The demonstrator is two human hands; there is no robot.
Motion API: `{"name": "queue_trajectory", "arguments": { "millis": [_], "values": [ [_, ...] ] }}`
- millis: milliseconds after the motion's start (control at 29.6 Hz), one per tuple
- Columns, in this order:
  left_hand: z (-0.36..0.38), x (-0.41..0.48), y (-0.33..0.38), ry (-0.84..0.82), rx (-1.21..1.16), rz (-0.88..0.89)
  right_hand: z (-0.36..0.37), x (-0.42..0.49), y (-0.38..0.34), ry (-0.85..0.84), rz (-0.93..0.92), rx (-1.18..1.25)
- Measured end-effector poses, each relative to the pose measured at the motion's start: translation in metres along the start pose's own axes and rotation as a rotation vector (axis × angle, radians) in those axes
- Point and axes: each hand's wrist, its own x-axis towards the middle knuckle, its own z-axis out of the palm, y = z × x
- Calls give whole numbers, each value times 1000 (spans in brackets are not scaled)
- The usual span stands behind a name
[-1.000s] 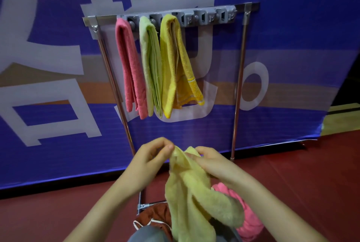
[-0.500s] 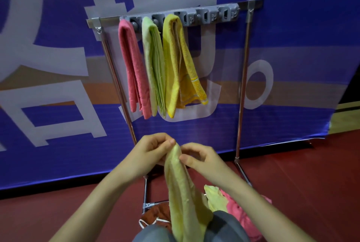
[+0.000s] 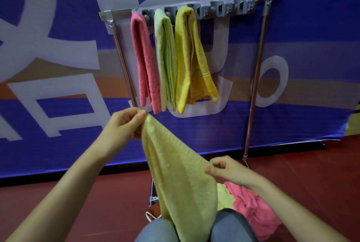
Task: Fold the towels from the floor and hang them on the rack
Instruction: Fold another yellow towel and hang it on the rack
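A pale yellow towel (image 3: 181,175) hangs between my hands in front of the rack. My left hand (image 3: 124,123) pinches its upper corner, held high just under the hanging towels. Lower and to the right, my right hand (image 3: 224,169) pinches the towel's edge. The towel's lower part drapes over my knees (image 3: 231,226). On the metal rack (image 3: 194,9) hang three folded towels: a pink towel (image 3: 145,62), a light green towel (image 3: 165,58) and a yellow towel (image 3: 190,56).
A pink towel (image 3: 253,206) and a pale yellow cloth (image 3: 224,197) lie crumpled on the dark red floor (image 3: 311,183) by my right knee. A brown cloth (image 3: 154,209) lies by the rack's foot. A blue banner (image 3: 58,66) stands behind the rack. Grey hooks (image 3: 229,7) on the rack's right half are bare.
My hands have moved apart: the left one rose with a corner, the right one slid down and right along the edge. The towel has spread out between them.
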Motion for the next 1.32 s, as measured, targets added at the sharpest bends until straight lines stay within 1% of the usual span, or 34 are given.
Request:
{"name": "queue_trajectory", "arguments": {
  "millis": [101,236,304,371,439,540,607,709,810,945,1046,1147,1215,1316],
  "values": [
    [-14,5,-8,114,-6,0,-13,-2,13,88,44,-44],
    [-32,6,-20,209,-26,-34,-28,-7,26,161,95,-72],
    [-36,4,-25,234,-21,-58,-33,-10,32,193,109,-54],
    [-33,0,-32,246,-35,-87,-32,-8,33,273,121,-31],
    [-20,-6,-39,224,-23,-109,-27,-4,25,340,121,19],
    [12,-21,-57,153,-6,-146,-12,4,3,343,119,50],
    [37,-28,-68,121,-12,-175,1,8,-14,322,122,136],
    [68,-35,-76,149,18,-139,20,14,-35,300,127,289],
    [89,-41,-75,176,5,-110,34,16,-50,274,127,368],
    [101,-49,-73,244,-13,-85,43,16,-59,285,174,432],
    [105,-55,-71,279,-10,-79,46,12,-61,302,189,429],
    [108,-57,-74,241,-15,-103,48,8,-61,337,215,410],
    [107,-58,-76,216,48,-114,49,8,-62,364,254,402],
    [104,-59,-79,198,158,-119,49,7,-63,364,315,461]
  ]
}}
